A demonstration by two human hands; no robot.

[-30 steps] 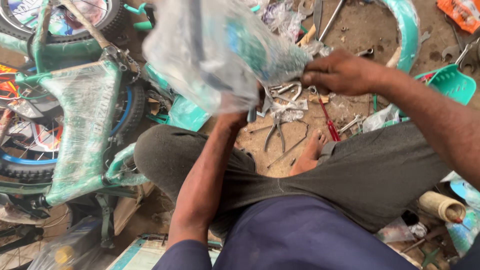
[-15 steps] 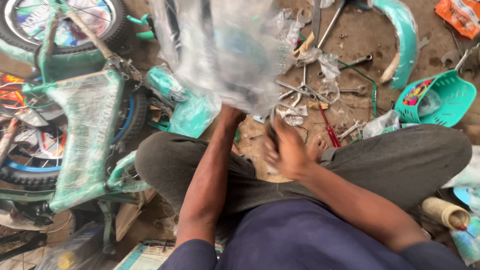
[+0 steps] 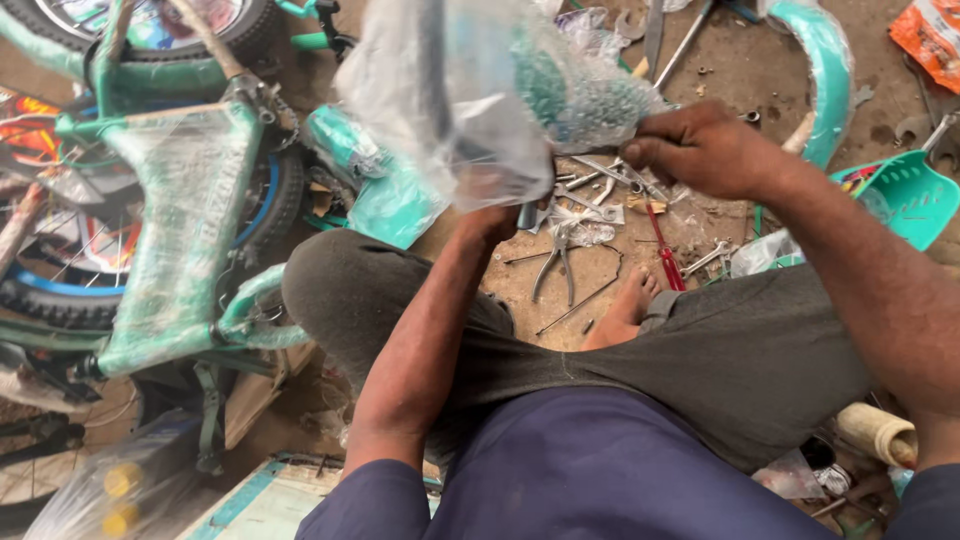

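I sit cross-legged on a dirt floor. My left hand (image 3: pixel 492 222) grips the lower end of a teal bicycle part wrapped in clear plastic (image 3: pixel 480 95), held up in front of me; the wrap hides most of this hand. My right hand (image 3: pixel 700 150) pinches the plastic wrap at the part's right side. Below the wrapped part, pliers (image 3: pixel 556 262), a red-handled screwdriver (image 3: pixel 664 252) and several wrenches (image 3: pixel 610 180) lie on the ground by my bare foot (image 3: pixel 625 310).
A teal child's bicycle frame in plastic wrap (image 3: pixel 180 230) with wheels lies at the left. A teal mudguard (image 3: pixel 825 70) and a teal basket (image 3: pixel 900 195) sit at the right. An orange packet (image 3: pixel 925 35) is at the top right.
My right hand has risen from near my lap to the wrapped part's right side and taken hold of the plastic. My left hand keeps holding the part up.
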